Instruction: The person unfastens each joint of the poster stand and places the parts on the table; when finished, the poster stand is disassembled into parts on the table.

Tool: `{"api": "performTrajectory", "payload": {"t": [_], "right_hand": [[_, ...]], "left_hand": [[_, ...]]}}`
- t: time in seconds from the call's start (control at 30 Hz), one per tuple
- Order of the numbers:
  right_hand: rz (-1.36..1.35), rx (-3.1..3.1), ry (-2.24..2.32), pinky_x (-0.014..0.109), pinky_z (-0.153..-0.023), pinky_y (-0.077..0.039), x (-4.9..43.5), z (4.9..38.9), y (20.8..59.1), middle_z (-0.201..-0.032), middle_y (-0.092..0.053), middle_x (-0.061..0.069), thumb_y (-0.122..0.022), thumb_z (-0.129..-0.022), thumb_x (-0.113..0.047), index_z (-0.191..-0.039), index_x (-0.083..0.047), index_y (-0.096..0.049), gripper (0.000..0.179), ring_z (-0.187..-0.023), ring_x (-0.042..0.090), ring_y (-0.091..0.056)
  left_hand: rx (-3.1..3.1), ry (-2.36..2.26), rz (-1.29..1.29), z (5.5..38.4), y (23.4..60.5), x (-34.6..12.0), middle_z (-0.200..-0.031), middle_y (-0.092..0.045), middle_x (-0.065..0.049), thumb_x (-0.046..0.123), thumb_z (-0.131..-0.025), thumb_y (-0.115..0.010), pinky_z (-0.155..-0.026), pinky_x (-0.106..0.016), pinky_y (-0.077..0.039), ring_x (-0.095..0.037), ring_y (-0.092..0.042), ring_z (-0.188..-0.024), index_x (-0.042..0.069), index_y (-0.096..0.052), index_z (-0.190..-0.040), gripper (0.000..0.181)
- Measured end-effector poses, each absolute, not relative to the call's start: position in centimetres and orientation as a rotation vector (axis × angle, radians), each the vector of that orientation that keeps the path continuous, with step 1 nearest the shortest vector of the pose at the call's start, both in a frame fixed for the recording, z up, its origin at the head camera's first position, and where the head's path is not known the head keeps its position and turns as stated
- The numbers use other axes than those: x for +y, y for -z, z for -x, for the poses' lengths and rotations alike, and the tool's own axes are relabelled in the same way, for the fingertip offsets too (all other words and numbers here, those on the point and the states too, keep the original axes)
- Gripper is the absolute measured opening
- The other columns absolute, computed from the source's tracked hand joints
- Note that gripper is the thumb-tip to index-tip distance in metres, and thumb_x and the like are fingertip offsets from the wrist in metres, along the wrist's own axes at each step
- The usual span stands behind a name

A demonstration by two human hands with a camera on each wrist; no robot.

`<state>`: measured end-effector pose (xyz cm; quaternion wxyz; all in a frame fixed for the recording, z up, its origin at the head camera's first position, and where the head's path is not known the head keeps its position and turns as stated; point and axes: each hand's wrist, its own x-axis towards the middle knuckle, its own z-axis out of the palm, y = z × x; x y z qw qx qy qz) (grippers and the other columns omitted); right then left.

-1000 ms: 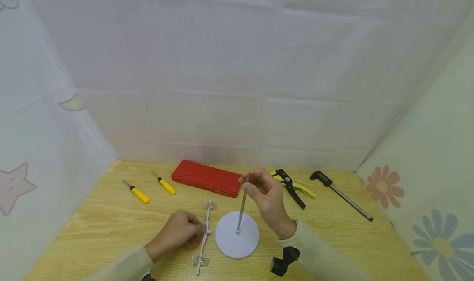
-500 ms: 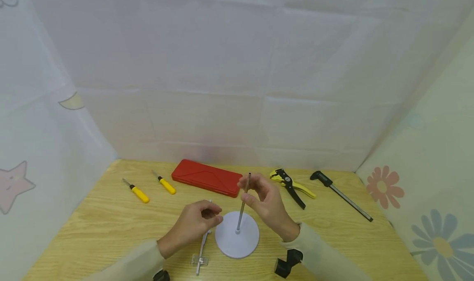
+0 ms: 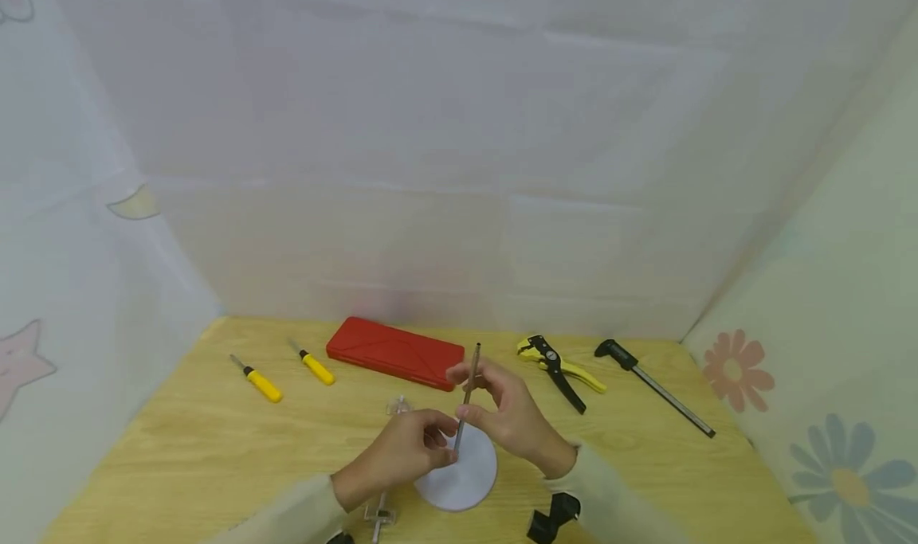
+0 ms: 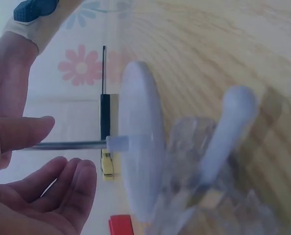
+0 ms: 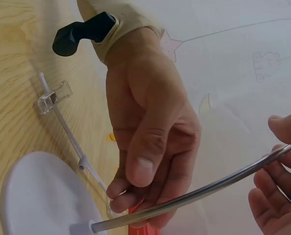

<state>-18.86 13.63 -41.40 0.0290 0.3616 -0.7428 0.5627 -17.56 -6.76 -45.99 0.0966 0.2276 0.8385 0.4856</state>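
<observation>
A slim metal rod rises, slightly tilted, from the collar of a round white base on the table. My right hand holds the rod's upper part between thumb and fingers. Around the lower rod, my left hand has its thumb and fingers parted; a gap shows between them in the left wrist view. A white bar with clear plastic clips lies beside the base. In the head view the left hand covers much of that bar.
Behind the hands lies a red case. Two yellow-handled screwdrivers are at the left. Yellow-and-black wire strippers and a digital caliper lie at the right. Patterned sheets surround the table.
My left hand has left the white bar and moved right to the lower part of the rod. The right hand stays at the upper rod, shifting slightly left and down in the head view.
</observation>
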Motion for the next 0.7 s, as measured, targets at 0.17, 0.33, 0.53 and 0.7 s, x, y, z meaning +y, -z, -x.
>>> {"api": "performTrajectory", "payload": {"t": [0.17, 0.33, 0.53, 0.7], "right_hand": [[-1.167, -2.323, -1.673, 0.033, -0.096, -0.053, 13.9, 19.1, 42.4, -0.127, -0.068, 0.013, -0.071, -0.091, -0.004, -0.128, -0.005, -0.060, 0.038, -0.117, 0.016, -0.063], [-1.218, -2.446, -1.540, 0.035, -0.095, -0.055, 14.1, 19.5, 43.3, -0.127, -0.069, 0.009, -0.075, -0.087, -0.002, -0.126, -0.006, -0.062, 0.042, -0.115, 0.026, -0.066], [-1.196, -2.610, -1.421, 0.034, -0.096, -0.054, 13.9, 19.7, 44.0, -0.123, -0.071, 0.003, -0.078, -0.087, -0.007, -0.127, -0.014, -0.064, 0.043, -0.114, 0.022, -0.068], [-1.204, -2.641, -1.344, 0.033, -0.092, -0.056, 14.0, 19.8, 44.6, -0.121, -0.073, 0.005, -0.080, -0.086, -0.010, -0.124, -0.012, -0.065, 0.041, -0.112, 0.019, -0.069]], "left_hand": [[2.506, -1.407, -0.676, 17.2, 46.9, -6.3, -0.096, -0.073, -0.006, 0.013, -0.084, -0.078, -0.067, -0.020, -0.052, -0.008, -0.062, -0.081, -0.001, -0.073, -0.109, 0.030], [2.545, -1.383, -0.628, 17.2, 47.6, -6.0, -0.085, -0.071, -0.003, 0.011, -0.082, -0.077, -0.059, -0.020, -0.050, -0.006, -0.059, -0.073, 0.000, -0.074, -0.103, 0.025], [2.580, -1.345, -0.613, 17.2, 48.1, -5.9, -0.087, -0.073, -0.005, 0.004, -0.079, -0.074, -0.061, -0.020, -0.052, -0.007, -0.060, -0.074, 0.002, -0.075, -0.099, 0.020], [2.596, -1.315, -0.648, 17.6, 48.5, -5.8, -0.085, -0.074, -0.003, 0.002, -0.080, -0.073, -0.062, -0.019, -0.052, -0.004, -0.060, -0.074, 0.003, -0.077, -0.096, 0.016]]}}
